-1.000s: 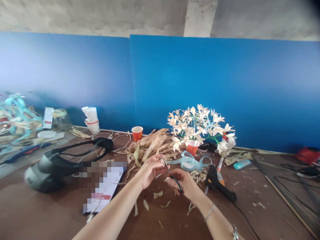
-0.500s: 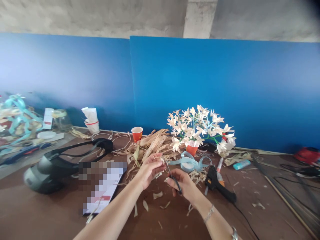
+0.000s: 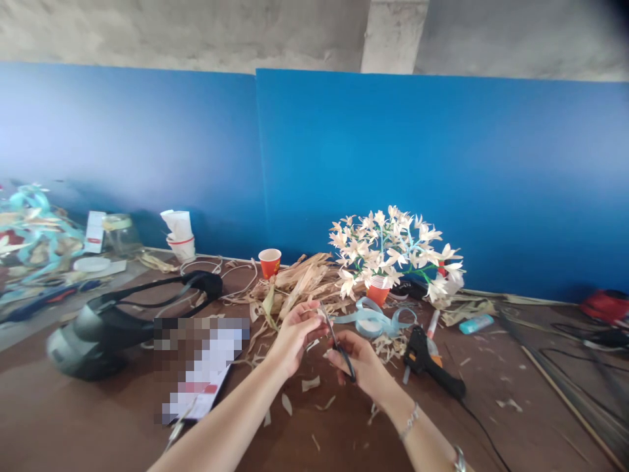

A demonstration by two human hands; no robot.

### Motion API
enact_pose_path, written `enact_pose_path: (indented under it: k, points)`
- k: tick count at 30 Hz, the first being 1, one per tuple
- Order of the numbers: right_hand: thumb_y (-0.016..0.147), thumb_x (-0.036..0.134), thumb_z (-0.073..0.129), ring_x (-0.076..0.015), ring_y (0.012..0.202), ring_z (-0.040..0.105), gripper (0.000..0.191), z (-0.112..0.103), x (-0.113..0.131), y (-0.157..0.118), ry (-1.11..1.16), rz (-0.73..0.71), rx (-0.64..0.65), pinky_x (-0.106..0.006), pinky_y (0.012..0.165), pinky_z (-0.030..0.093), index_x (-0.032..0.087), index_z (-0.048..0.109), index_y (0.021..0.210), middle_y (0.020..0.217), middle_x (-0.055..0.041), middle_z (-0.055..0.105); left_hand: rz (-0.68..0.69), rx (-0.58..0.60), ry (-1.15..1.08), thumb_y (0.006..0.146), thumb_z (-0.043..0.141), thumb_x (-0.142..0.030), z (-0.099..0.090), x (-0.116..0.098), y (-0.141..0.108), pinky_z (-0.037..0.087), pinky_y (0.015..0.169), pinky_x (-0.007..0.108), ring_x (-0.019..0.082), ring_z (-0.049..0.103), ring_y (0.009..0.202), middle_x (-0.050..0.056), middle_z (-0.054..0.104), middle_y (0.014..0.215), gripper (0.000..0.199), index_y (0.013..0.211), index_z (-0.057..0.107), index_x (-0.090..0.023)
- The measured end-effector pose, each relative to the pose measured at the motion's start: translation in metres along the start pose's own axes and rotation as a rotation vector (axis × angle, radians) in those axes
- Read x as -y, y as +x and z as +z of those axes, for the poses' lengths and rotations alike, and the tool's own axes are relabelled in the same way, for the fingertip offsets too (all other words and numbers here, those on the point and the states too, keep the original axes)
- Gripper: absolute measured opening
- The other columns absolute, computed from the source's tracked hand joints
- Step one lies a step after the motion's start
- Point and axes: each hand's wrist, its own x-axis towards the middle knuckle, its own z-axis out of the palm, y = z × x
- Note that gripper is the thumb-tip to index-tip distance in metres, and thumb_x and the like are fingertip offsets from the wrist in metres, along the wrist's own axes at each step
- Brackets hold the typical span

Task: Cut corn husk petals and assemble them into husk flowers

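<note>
My right hand (image 3: 358, 364) is closed round the handles of a pair of dark scissors (image 3: 335, 335), whose blades point up and to the left. The blades reach the fingertips of my left hand (image 3: 299, 333), which are pinched together on a small pale piece, mostly hidden by the fingers. Beyond my hands lie dry husks (image 3: 307, 278) and a roll of light blue ribbon (image 3: 369, 326). Several pale cut scraps (image 3: 310, 383) are scattered on the brown table (image 3: 275, 446) beneath.
White flowers (image 3: 376, 246) stand in a red cup (image 3: 377, 292), with another red cup (image 3: 270, 263) to the left. A black glue gun (image 3: 432, 367) with a cord lies right of my hands. At left are a phone (image 3: 209, 367) and a headset (image 3: 93, 334).
The scissor blades and my left fingertips have shifted very slightly against each other. Both hands otherwise keep almost the same place and hold.
</note>
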Motion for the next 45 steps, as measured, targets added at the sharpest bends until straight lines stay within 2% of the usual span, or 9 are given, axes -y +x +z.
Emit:
enact_pose_path:
  k: [45]
  points:
    - [0.066,0.044,0.07,-0.0046,0.039,0.048,0.038,0.0039,0.0046,-0.0009,-0.041,-0.028,-0.047,-0.017,0.038,0.033,0.016,0.052,0.085,0.058,0.0079,0.049,-0.002,-0.025,-0.009,0.062,0.073,-0.018,0.0051,0.0004,-0.0033,0.05,0.067,0.024,0.015,0.066,0.069,0.001,0.066,0.068,0.035,0.092,0.056,-0.015]
